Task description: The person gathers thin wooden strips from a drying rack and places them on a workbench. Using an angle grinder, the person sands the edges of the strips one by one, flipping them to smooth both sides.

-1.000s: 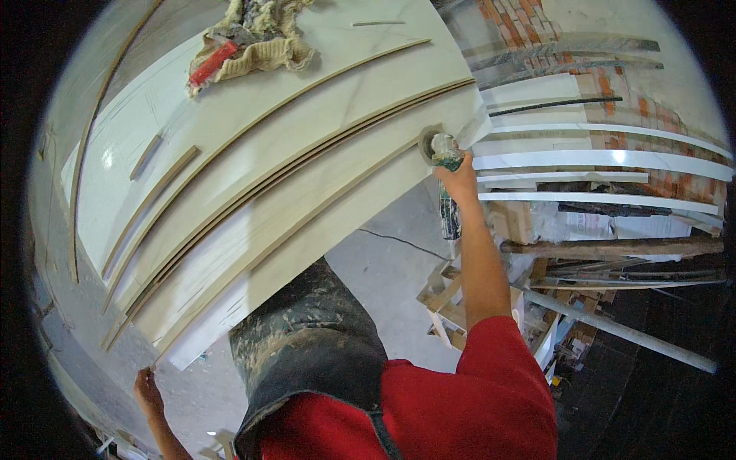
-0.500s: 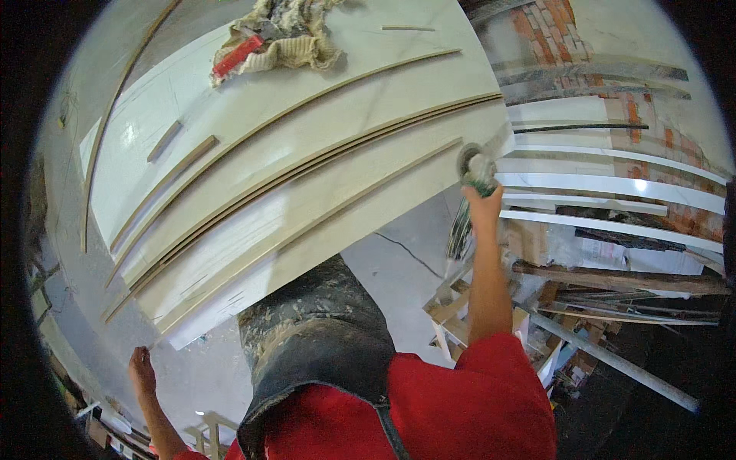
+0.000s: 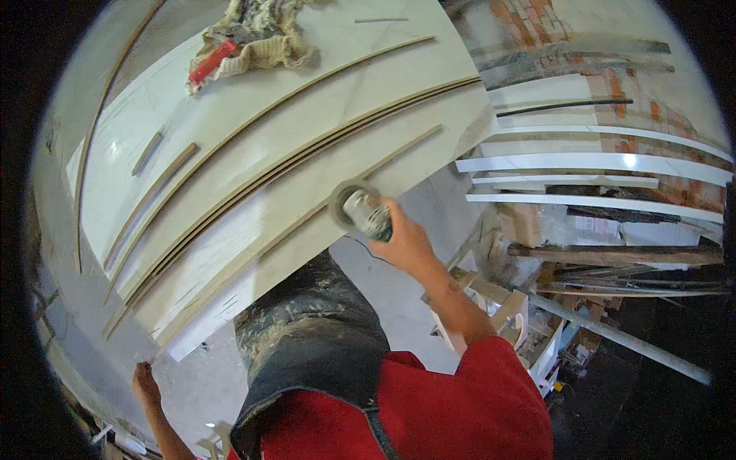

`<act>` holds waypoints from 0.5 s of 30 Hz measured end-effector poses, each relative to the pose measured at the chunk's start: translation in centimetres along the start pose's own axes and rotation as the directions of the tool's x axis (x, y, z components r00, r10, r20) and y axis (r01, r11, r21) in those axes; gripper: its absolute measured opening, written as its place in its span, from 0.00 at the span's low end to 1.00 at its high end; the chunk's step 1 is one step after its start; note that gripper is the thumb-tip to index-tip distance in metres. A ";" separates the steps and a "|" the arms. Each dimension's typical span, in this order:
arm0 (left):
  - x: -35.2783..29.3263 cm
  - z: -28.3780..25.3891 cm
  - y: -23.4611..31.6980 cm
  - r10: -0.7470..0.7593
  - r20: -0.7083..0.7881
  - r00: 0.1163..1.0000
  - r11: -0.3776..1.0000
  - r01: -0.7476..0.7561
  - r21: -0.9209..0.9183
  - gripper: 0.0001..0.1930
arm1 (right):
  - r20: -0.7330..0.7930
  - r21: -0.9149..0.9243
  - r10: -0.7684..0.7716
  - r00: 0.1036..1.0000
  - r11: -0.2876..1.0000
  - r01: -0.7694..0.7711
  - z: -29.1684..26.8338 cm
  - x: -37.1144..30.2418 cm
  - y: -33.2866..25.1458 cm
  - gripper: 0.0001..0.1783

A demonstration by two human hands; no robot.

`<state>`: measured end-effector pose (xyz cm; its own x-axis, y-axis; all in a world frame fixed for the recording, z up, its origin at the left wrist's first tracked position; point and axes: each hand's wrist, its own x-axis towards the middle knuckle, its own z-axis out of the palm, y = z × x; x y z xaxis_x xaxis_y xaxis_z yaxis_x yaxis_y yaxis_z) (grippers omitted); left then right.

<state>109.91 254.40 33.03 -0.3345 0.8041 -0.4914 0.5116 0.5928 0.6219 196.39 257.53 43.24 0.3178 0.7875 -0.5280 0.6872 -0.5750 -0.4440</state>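
Observation:
My right hand (image 3: 406,241) is wrapped round an angle grinder (image 3: 372,216), whose round disc lies over the near edge of a large white board (image 3: 322,161). Below the disc runs the nearest long, thin strip (image 3: 402,155), lying along the board. Whether disc and strip touch, I cannot tell. At the far left, my left hand (image 3: 146,382) is closed in a pinch by that strip's lower end, which sticks out past the board's corner; the fingertips are small and partly hidden. A dark, stained apron (image 3: 307,330) covers my front.
Several more thin strips (image 3: 307,142) lie lengthwise on the board, with two short offcuts (image 3: 147,153) at left. A crumpled knitted cloth (image 3: 276,50) and a red object (image 3: 212,63) sit at the far side. White lengths (image 3: 598,161) lean at right, above wooden scraps (image 3: 498,299).
My right hand has brought the grinder leftward, from beyond the strip's right end to over its middle. My left hand stays by the lower end. The whole view has shifted slightly.

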 end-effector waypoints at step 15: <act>-0.1 1.9 2.1 0.183 0.082 0.980 0.914 -0.201 0.353 0.08 | -0.523 0.522 0.461 0.717 0.838 -0.158 -11.6 13.7 20.1 0.52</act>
<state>112.50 255.45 33.21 -0.1690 0.8929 -0.4173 0.8140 0.3652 0.4518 222.10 259.30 35.48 0.8862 0.4156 -0.2046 0.1847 -0.7221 -0.6667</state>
